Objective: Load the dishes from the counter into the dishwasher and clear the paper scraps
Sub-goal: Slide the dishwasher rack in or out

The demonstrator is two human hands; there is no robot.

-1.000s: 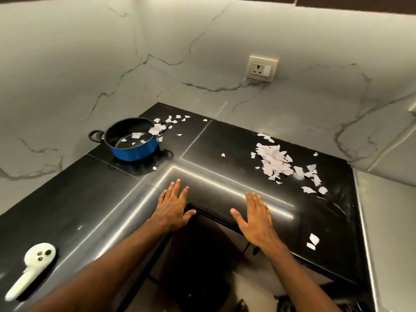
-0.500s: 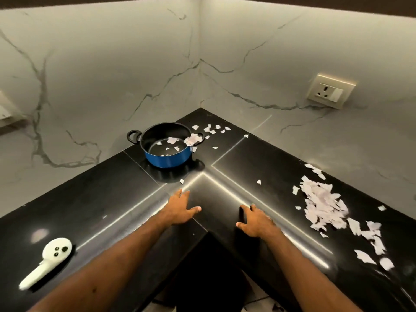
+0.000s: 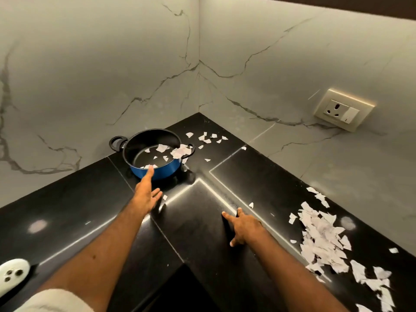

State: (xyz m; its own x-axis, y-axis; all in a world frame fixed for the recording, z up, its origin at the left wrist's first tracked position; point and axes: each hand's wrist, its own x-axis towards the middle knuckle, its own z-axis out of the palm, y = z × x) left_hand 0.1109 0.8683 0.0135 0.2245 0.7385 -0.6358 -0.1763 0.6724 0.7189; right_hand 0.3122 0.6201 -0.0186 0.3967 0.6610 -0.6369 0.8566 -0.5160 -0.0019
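While your left hand and right hand are both released and hold nothing, the blue pot stands on the black counter.
Your left fingers are straight, one fingertip at the near wall of the pot; contact is not clear. Your right hand rests spread on the counter, in front of the pot and to its right. You see paper scraps inside the pot, just behind it, and heaped well to its right.
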